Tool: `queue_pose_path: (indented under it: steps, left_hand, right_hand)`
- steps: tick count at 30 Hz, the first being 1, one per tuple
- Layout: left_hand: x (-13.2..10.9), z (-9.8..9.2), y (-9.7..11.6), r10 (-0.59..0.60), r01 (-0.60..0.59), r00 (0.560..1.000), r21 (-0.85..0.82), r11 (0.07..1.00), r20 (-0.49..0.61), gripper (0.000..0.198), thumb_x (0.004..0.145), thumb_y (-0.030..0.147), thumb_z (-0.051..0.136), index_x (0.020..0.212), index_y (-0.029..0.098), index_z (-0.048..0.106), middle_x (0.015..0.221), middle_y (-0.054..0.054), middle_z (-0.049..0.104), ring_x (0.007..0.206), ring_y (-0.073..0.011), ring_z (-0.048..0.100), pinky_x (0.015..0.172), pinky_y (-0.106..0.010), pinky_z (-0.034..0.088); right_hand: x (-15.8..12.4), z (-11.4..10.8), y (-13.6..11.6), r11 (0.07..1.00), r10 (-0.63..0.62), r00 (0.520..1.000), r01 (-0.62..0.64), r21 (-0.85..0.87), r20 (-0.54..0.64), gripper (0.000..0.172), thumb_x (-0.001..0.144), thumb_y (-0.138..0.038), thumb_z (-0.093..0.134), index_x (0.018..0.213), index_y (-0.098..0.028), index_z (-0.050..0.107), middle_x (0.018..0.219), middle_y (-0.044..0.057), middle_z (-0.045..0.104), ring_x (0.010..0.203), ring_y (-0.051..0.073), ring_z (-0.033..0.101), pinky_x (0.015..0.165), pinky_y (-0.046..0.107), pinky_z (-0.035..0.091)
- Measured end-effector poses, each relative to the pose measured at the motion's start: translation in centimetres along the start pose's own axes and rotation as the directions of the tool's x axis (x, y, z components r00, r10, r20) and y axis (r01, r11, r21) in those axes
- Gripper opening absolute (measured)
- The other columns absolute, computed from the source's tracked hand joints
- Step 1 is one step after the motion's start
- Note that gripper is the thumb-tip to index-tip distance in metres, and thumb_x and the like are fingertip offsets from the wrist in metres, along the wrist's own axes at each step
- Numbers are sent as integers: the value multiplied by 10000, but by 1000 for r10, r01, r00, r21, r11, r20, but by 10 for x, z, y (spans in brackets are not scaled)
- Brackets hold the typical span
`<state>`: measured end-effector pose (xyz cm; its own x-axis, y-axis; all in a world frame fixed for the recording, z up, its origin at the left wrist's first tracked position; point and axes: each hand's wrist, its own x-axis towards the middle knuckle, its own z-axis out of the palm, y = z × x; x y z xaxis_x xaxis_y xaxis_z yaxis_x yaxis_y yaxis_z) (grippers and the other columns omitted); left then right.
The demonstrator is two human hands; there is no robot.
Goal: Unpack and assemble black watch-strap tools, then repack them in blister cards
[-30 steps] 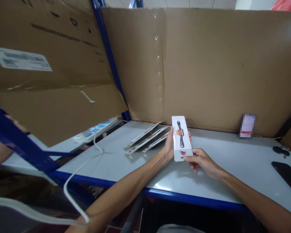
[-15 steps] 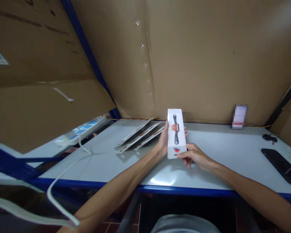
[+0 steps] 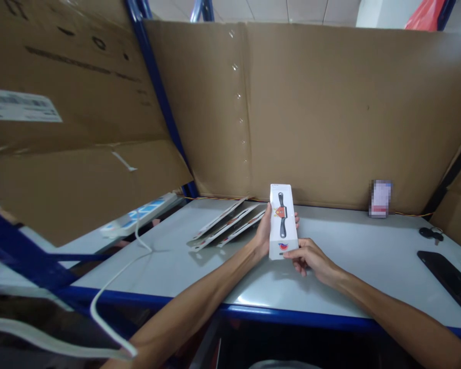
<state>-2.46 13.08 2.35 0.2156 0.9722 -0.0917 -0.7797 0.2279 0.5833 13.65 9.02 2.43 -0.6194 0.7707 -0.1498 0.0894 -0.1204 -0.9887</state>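
A white box (image 3: pixel 288 224) with a printed picture of a spokeshave, a dark two-handled tool with a red middle, is held tilted above the table. My left hand (image 3: pixel 265 233) wraps round its left side, and fingertips show past its right edge. Thumb and fingers of my right hand (image 3: pixel 309 259) pinch the lower right corner, by a small slot under a red and blue logo. To the left of the box, several flat white packages (image 3: pixel 226 225) lean in an overlapping row on the table.
The grey table (image 3: pixel 349 266) has a blue front edge. On the right are a propped phone with a blurred screen (image 3: pixel 380 199), keys (image 3: pixel 431 233) and a black phone (image 3: pixel 447 279). A power strip (image 3: pixel 138 215) with a white cable (image 3: pixel 111 274) lies left. Cardboard panels (image 3: pixel 311 113) stand behind.
The view has tilted upward, so the scene sits lower and the cardboard's top edge shows. Both hands keep the same hold on the box.
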Motion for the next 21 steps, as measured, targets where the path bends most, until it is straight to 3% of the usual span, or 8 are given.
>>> queue_pose_path:
  steps: [7, 11, 16, 21]
  left_hand:
    - [-3, 5, 0, -4, 5, 999, 22, 1000, -42, 623, 928, 631, 419, 1066, 75, 663, 888, -138, 742, 746, -228, 711, 733, -366, 588]
    - [-3, 6, -2, 86, -80, 991, 65, 995, -100, 603, 926, 623, 433, 1071, 83, 657, 894, -136, 734, 760, -224, 709, 729, -349, 585]
    - [0, 4, -6, 147, -117, 968, 152, 981, -202, 585, 898, 662, 454, 1011, 120, 644, 845, -110, 713, 714, -214, 697, 696, -337, 575]
    - [3, -1, -11, 150, -106, 973, 239, 965, -174, 639, 796, 745, 543, 1016, 149, 598, 798, -70, 689, 629, -191, 667, 612, -317, 549]
  right_hand:
    - [4, -3, 3, 1000, -7, 1000, 7, 16, 13, 217, 688, -324, 721, 773, -153, 617, 474, -56, 520, 394, 77, 425, 367, 204, 306]
    - [6, -6, 4, 998, -12, 997, 7, 67, 77, 344, 686, -399, 769, 866, -156, 604, 605, -25, 609, 445, 89, 510, 409, 214, 392]
    - [5, -6, 0, 1000, 2, 999, -1, 10, -43, 446, 632, -387, 821, 913, -191, 536, 566, -90, 519, 400, 68, 444, 367, 200, 354]
    - [1, -4, -2, 997, 1, 997, -7, -80, -77, 500, 635, -388, 828, 946, -208, 480, 556, -116, 472, 381, 56, 361, 319, 196, 264]
